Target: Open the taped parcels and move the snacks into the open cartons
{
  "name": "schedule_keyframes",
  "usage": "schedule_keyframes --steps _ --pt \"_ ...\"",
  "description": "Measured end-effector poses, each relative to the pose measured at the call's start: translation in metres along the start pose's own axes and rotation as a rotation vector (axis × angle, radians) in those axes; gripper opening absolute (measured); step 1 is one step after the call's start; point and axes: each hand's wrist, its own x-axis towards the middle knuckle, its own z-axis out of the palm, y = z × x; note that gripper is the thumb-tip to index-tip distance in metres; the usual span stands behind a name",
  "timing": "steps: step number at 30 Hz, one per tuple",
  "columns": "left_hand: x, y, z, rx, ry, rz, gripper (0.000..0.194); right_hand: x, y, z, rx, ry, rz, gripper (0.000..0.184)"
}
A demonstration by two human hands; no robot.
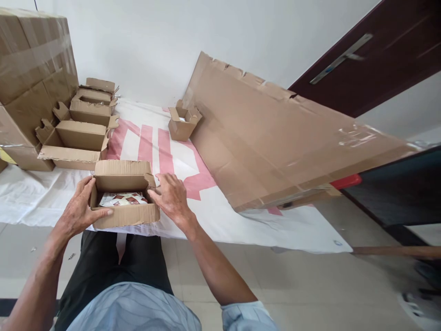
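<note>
A small open cardboard box (129,217) sits at the table's near edge, its flaps spread outward. Inside lie white packets with a red-brown pattern (129,199). My left hand (78,209) grips the box's left side, thumb laid over the front flap and fingers along the outer wall. At the right side, my right hand (171,196) is closed on the side flap, with its thumb at the inner edge and its fingers outside. The undersides of the fingers are hidden.
Several open cardboard boxes (81,133) stand in a row behind, beside stacked large cartons (34,69). A smaller box (181,128) rests against a big leaning cardboard sheet (275,133). A white-and-pink cloth (206,220) covers the table. A dark red door (379,55) is at right.
</note>
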Motion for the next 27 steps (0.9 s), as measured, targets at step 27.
schedule_keyframes --steps 27 --pt "-0.016 -0.009 0.015 -0.053 0.049 0.095 0.094 0.012 -0.029 -0.032 0.086 -0.198 -0.345 0.023"
